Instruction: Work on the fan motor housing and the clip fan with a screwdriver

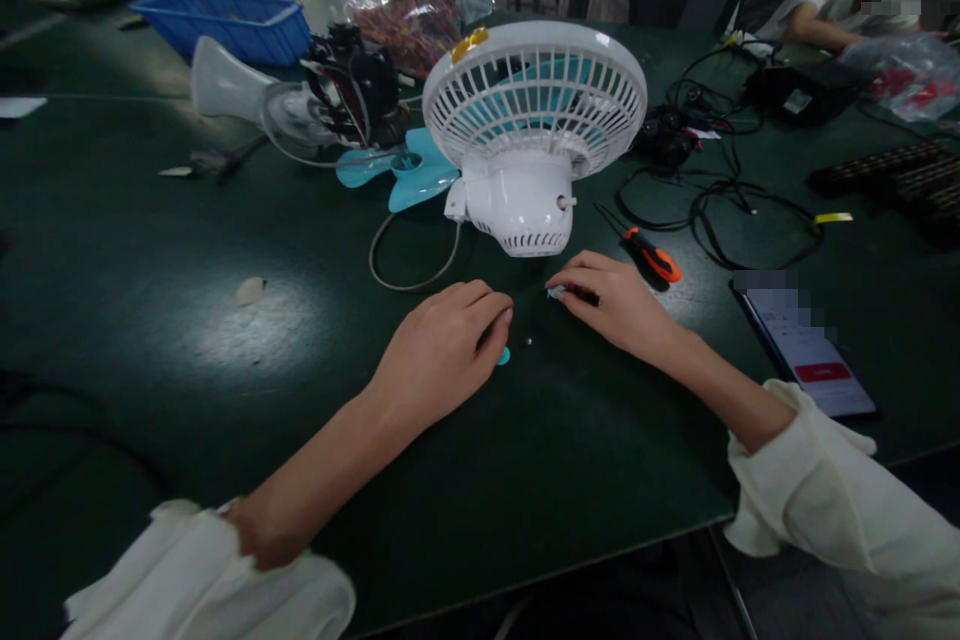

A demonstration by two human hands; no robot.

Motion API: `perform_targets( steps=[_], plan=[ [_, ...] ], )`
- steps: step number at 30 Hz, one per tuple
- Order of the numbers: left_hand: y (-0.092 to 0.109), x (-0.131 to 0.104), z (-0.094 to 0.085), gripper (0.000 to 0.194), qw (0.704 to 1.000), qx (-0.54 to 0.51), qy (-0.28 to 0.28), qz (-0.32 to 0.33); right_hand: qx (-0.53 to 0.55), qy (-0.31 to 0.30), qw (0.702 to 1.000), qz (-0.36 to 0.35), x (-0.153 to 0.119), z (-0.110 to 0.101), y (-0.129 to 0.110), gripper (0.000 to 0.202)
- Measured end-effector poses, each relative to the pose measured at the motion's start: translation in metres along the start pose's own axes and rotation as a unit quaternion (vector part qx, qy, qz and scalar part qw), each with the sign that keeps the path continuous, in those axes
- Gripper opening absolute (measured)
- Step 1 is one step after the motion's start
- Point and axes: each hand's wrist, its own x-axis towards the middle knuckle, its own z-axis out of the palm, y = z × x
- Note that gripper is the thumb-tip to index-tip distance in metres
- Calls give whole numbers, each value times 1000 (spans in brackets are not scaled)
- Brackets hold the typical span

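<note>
My left hand (pixel 448 345) rests low over the table with its fingers curled and closed. From under its thumb a small round turquoise piece (pixel 503 356) peeks out; whether the fingers grip it or it lies on the tabletop, I cannot tell. Between thumb and forefinger, my right hand (pixel 611 302) pinches a small light-blue plastic piece (pixel 556 291). A tiny shiny metal bit (pixel 529 341) lies on the table between the hands. Just beyond them stands a white fan (pixel 525 195), its motor housing toward me and its cage tilted upward.
An orange-handled screwdriver (pixel 654 256) and a phone (pixel 806 345) lie to the right, near coiled black cables (pixel 712 220). Behind the fan are turquoise blades (pixel 424 170), a bare motor assembly (pixel 352 85), a blue basket (pixel 225 20) and a plastic bag (pixel 409 15). Another person (pixel 832 0) sits back right.
</note>
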Motion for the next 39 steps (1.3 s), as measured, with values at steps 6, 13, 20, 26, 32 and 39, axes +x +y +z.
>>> perform_targets(
  steps=[6, 13, 20, 26, 32, 39],
  plan=[
    [0, 1, -12, 33, 996, 5, -60, -61, -9, -21, 1000, 2, -1, -2, -1, 19],
    [3, 1, -13, 28, 993, 8, -113, -14, -9, -11, 1000, 5, -2, -1, -1, 18],
    [1, 0, -13, 14, 995, -6, -104, 10, -8, -5, 1000, 4, -2, -1, 0, 18],
    [3, 0, -7, 15, 991, -132, 5, 0, -14, -8, 1000, 6, -2, -1, -1, 18],
    [4, 0, 2, 12, 984, -175, -12, 14, -10, -11, 1000, 8, -3, -1, 0, 19],
    [2, 2, 5, 13, 989, -120, -78, 33, -12, -11, 1000, 7, -3, 0, 0, 18]
  ],
)
